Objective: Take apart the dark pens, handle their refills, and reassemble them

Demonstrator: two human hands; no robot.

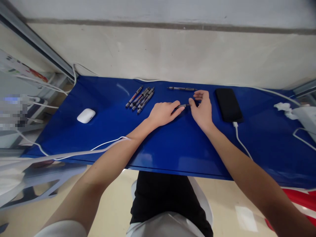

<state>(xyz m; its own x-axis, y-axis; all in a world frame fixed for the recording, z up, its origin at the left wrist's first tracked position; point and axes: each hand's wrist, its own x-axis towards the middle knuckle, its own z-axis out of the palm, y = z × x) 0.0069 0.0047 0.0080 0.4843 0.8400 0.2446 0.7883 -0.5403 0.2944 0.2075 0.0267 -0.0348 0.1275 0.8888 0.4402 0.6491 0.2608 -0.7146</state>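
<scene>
My left hand (164, 113) is closed on one end of a grey pen (182, 106), low over the blue table (158, 148). The pen points right, toward my right hand (202, 110), whose thumb is beside its tip; the fingers are apart and curved, with nothing between them. Another pen (182, 88) lies flat behind my hands, near the wall. To the left of my left hand, several grey pens (142, 98) lie slanted side by side in a loose group.
A black phone (228, 104) with a white charging cable (238, 135) lies right of my right hand. At the left sits a white earbud case (86, 116). A white cable (106, 144) passes by my left forearm. Crumpled white tissue (286, 109) lies at the far right.
</scene>
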